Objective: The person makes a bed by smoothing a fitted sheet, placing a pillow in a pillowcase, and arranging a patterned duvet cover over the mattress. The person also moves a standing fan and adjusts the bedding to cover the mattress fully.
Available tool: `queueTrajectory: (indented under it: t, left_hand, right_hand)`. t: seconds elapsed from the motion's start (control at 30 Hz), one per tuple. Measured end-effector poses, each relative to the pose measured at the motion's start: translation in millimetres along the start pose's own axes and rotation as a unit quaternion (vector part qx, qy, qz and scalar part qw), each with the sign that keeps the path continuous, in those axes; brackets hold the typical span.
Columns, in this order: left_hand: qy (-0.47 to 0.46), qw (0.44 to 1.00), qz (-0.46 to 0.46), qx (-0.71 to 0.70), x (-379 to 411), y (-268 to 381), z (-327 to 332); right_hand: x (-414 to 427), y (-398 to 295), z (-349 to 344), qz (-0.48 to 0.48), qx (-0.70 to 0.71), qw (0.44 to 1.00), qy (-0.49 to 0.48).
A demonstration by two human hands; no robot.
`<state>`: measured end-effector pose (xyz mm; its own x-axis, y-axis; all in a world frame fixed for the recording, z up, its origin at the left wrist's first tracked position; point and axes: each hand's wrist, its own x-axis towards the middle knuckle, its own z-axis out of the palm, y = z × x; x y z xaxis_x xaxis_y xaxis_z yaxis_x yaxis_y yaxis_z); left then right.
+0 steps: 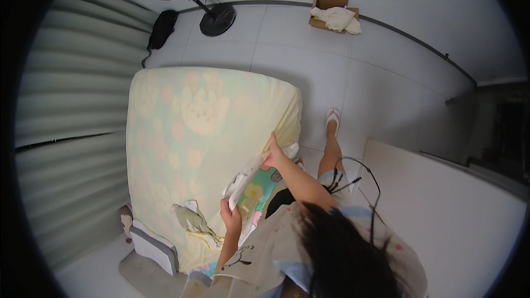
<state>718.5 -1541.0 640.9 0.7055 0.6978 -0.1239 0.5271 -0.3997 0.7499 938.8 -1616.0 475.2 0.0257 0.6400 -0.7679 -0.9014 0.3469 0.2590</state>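
A pale yellow sheet [198, 140] with a faded rabbit and dot pattern lies over the bed before me. My right hand [273, 157] grips its raised edge near the bed's right side, thumb pointing up. Lower down and to the left, my left hand [231, 215] pinches the same edge. Between the hands runs a white printed border [244, 179], slightly bunched. Under the lifted edge shows a turquoise flowered fabric [254, 193]. Close to my left hand lie a crumpled olive-green cloth [192, 218] and a bunched yellow cloth [203, 241].
A grey-and-white pillow or cushion [153, 248] leans at the bed's lower end. Grey-green curtains [83, 91] hang along the left. A black standing fan [217, 20], a black bag [163, 29] and a cardboard box [331, 28] holding cloth stand by the wall. A white surface [439, 215] lies right.
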Motion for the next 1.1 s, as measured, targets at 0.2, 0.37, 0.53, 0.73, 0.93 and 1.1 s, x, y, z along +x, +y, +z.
queueTrajectory:
  t: [0.2,0.37,0.53,0.73,0.93,1.1]
  left_hand:
    - [0.137,0.965,-0.098,0.202,-10.8,13.1,6.0]
    - [0.103,0.930,-0.223,0.273,30.7,22.1,87.3]
    - [0.084,0.923,-0.373,-0.054,101.8,19.8,110.9]
    - [0.271,0.550,-0.275,-0.740,257.0,195.1,123.1]
    - [0.114,0.382,0.026,-0.917,306.2,101.8,123.1]
    - [0.287,0.443,-0.073,-0.846,346.9,154.3,89.6]
  right_hand:
    - [40.8,-105.7,22.0,-0.194,0.134,0.971,-0.032]
    - [48.6,-230.7,89.2,-0.417,-0.073,0.905,0.048]
    - [23.7,-185.9,239.3,-0.414,-0.648,0.637,-0.046]
    - [-61.5,-94.0,271.8,-0.198,-0.853,0.226,-0.426]
    - [-32.9,-170.3,336.0,0.120,-0.748,0.344,-0.555]
    - [70.8,-221.2,428.4,-0.279,-0.846,0.243,-0.383]
